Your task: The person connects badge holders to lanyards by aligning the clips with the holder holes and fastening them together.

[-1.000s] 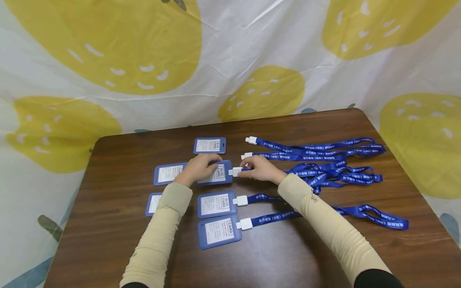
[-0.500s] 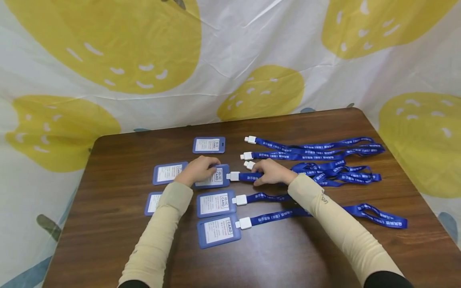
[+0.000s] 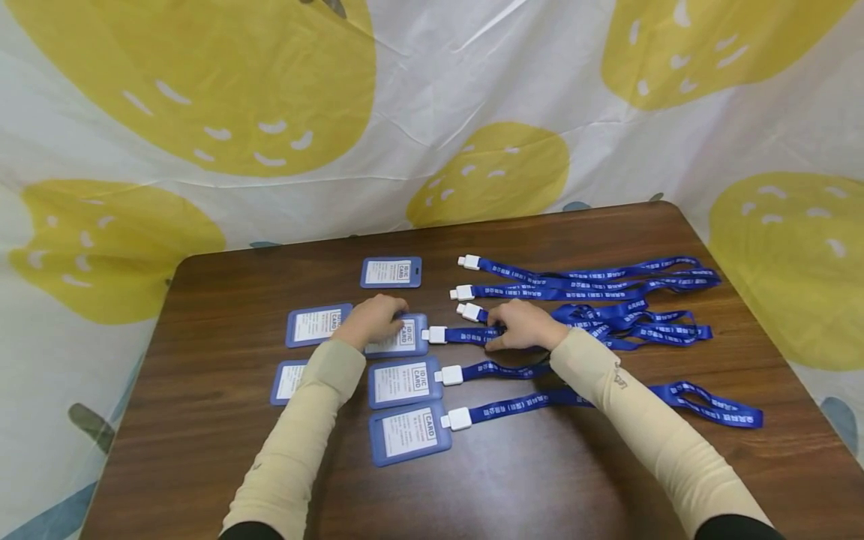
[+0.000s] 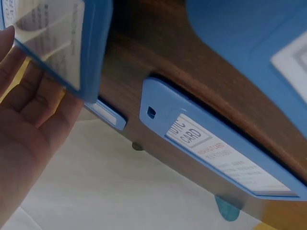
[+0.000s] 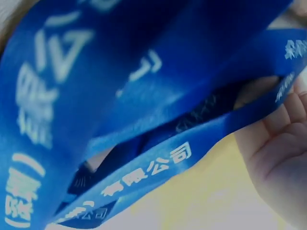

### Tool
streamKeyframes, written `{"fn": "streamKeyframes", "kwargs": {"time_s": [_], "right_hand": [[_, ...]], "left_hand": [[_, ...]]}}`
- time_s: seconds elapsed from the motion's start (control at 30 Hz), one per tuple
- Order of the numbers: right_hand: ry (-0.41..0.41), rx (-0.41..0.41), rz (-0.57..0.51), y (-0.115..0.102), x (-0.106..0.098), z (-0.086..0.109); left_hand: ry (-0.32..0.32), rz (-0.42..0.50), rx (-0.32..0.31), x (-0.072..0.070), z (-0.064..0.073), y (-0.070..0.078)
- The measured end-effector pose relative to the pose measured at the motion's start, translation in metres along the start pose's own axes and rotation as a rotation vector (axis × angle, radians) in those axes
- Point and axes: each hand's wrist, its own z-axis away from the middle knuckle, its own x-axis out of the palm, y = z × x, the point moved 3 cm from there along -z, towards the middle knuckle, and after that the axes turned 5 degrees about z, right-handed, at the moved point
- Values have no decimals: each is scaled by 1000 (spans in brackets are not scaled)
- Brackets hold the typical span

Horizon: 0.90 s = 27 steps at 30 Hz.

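On the brown table (image 3: 499, 487), left hand (image 3: 370, 319) grips a badge (image 3: 410, 337), right hand (image 3: 525, 325) its lanyard (image 3: 467, 335), white clip (image 3: 437, 335) between.

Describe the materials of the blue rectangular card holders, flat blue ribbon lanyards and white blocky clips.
Blue rectangular card holders: probably satiny plastic, given stiff moulded rims.
Flat blue ribbon lanyards: apparently textile, slightly glossy, since they fold and twist.
White blocky clips: likely plastic, from squared edges; finish unclear.

A white cloth (image 3: 472, 75) with 5 yellow fruit shapes (image 3: 496, 169) backs a wood-grained table (image 3: 499, 480).
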Motion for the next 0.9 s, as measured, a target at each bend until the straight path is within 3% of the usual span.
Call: {"fn": "streamKeyframes", "kwargs": {"time_s": [0.13, 0.43, 0.57, 0.77, 0.9], "right_hand": [[69, 35, 6, 1, -4, 3], [347, 92, 132, -5, -15, 3], [352, 128, 150, -7, -16, -4], [354, 138, 134, -13, -21, -18], [347, 155, 150, -11, -25, -29]], "left_hand": [[-1, -23, 1, 1, 1, -1], [44, -56, 26, -1, 4, -4], [76, -15, 28, -2, 5, -7], [181, 187, -1, -6, 4, -14], [255, 257, -43, -12, 3, -20]]}}
